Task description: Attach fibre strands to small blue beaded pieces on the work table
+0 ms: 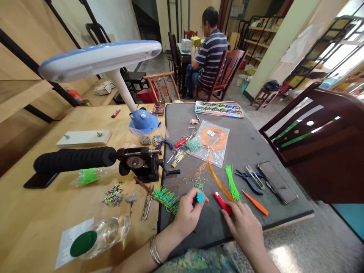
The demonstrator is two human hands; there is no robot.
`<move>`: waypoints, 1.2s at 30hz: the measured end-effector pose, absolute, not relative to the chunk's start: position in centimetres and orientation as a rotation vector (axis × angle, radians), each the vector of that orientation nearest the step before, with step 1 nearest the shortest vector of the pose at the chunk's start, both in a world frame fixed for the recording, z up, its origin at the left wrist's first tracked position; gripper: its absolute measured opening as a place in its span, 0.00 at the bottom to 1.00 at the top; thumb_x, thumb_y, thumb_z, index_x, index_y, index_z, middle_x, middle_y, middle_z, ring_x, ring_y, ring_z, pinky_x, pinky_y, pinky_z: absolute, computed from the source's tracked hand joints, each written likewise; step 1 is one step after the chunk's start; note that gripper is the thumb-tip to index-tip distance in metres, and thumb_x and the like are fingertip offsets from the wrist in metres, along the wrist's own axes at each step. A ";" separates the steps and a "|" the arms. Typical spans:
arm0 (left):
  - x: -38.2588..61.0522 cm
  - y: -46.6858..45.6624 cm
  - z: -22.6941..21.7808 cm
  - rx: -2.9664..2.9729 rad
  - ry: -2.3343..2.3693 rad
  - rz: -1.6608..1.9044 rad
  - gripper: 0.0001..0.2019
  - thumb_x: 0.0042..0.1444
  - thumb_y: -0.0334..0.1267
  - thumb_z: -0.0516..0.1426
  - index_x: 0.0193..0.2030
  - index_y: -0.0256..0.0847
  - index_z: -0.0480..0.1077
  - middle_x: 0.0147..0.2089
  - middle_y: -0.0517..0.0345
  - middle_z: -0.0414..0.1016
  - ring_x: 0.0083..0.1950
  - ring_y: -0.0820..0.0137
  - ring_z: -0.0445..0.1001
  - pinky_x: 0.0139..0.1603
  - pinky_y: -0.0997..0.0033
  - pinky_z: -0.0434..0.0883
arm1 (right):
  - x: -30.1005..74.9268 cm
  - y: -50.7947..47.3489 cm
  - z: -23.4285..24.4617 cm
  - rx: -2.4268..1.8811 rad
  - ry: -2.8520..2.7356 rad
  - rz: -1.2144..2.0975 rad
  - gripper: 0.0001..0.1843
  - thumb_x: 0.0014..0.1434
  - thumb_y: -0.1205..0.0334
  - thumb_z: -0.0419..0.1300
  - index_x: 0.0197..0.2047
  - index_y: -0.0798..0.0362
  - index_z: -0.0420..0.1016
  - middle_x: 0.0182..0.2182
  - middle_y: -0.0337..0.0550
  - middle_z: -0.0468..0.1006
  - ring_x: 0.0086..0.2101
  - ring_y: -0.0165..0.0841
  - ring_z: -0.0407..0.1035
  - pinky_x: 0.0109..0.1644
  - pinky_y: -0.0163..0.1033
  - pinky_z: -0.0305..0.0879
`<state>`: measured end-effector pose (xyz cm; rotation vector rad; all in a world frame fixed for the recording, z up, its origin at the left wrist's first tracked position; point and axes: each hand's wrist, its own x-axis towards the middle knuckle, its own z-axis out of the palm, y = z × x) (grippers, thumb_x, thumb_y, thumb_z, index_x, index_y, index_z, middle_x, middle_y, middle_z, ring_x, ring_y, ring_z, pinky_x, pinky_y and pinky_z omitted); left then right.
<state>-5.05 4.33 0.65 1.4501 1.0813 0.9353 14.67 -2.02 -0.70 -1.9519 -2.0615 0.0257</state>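
Observation:
Between the thumb and fingers of my left hand (186,212) is a small turquoise bead cluster (200,197), with a thin green strand rising from it. My right hand (246,223) lies lower right, thumb and fingers closed on the end of a red lighter (222,203). Beyond that hand lie a bundle of bright green strands (232,182) and a hank of orange strands (217,176). Loose turquoise beads (196,183) dot the grey mat (184,117). Left of my left hand rests a row of green and turquoise beaded strands (165,199).
A black hand-cranked winder (138,163) and a blue-based lamp (143,120) stand at left. A glass jar (112,231) lies front left. Pliers (250,182), an orange-handled tool (257,203) and a phone (277,182) lie right. A person (210,57) sits behind.

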 end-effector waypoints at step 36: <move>-2.8 0.6 1.9 1.612 0.885 0.632 0.05 0.55 0.32 0.55 0.32 0.39 0.72 0.31 0.56 0.75 0.34 0.68 0.70 0.37 0.73 0.64 | 16.6 -3.4 2.0 -1.348 -2.216 0.396 0.07 0.62 0.65 0.54 0.36 0.49 0.73 0.36 0.45 0.77 0.37 0.35 0.69 0.41 0.40 0.65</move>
